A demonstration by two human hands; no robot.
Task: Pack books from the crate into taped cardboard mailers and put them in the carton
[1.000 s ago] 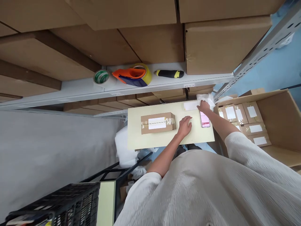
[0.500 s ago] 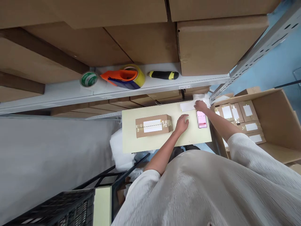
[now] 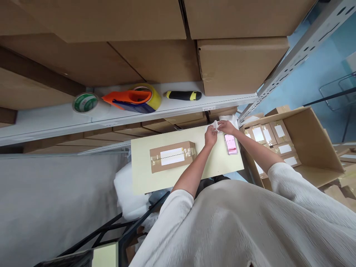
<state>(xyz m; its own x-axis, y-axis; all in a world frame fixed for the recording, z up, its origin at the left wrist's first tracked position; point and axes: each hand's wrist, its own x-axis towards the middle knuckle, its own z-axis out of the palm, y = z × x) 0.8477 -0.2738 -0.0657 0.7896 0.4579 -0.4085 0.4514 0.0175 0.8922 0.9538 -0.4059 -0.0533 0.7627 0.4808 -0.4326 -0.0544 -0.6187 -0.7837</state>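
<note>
Both hands meet over the far right part of a small cream table (image 3: 178, 174). My left hand (image 3: 210, 137) and my right hand (image 3: 228, 127) pinch a small white paper label (image 3: 217, 125) between them. A phone with a pink screen (image 3: 230, 144) lies on the table just under my right wrist. A taped brown parcel (image 3: 171, 156) with a white label rests on the table to the left of my hands.
A white shelf (image 3: 55, 118) above the table carries a green tape roll (image 3: 85, 102), an orange tape dispenser (image 3: 132, 99) and a black-and-yellow knife (image 3: 183, 95). Large cartons (image 3: 241, 63) stack above. An open carton (image 3: 314, 137) of labelled parcels stands at the right.
My left hand lifted off the table and moved right and away to meet my right hand; both now hold the white label, which lay flat on the table before. The view shifted.
</note>
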